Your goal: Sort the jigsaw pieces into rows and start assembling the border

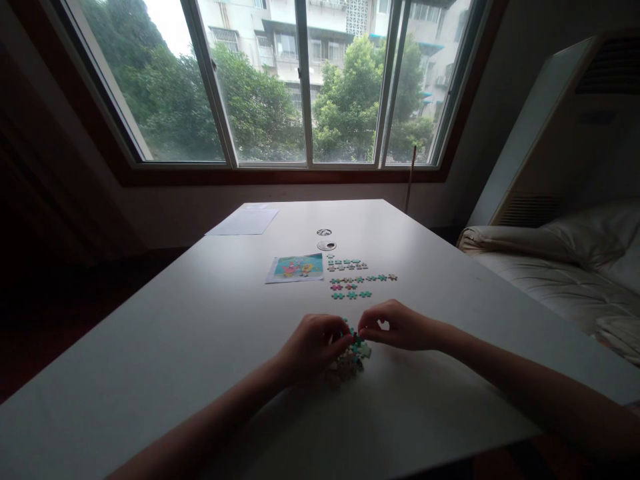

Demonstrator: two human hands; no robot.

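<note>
A small loose pile of jigsaw puzzle pieces (349, 365), some teal and some pale, lies on the white table close in front of me. Over its left side my left hand (317, 339) is closed in a pinch, thumb and forefinger at the pile's upper part. From the right, my right hand (395, 325) pinches with its fingertips close to the left ones. Between both sets of fingertips a small dark-edged puzzle piece (355, 337) shows, partly hidden by the fingers. Beyond the hands, sorted puzzle pieces (352, 295) lie in several short rows.
A picture sheet (299, 267) with cartoon figures lies left of the rows. Two round items (327, 246) sit behind them, and white paper (243, 221) lies at the table's far left. A padded sofa (530, 257) stands to the right, windows (270, 100) ahead.
</note>
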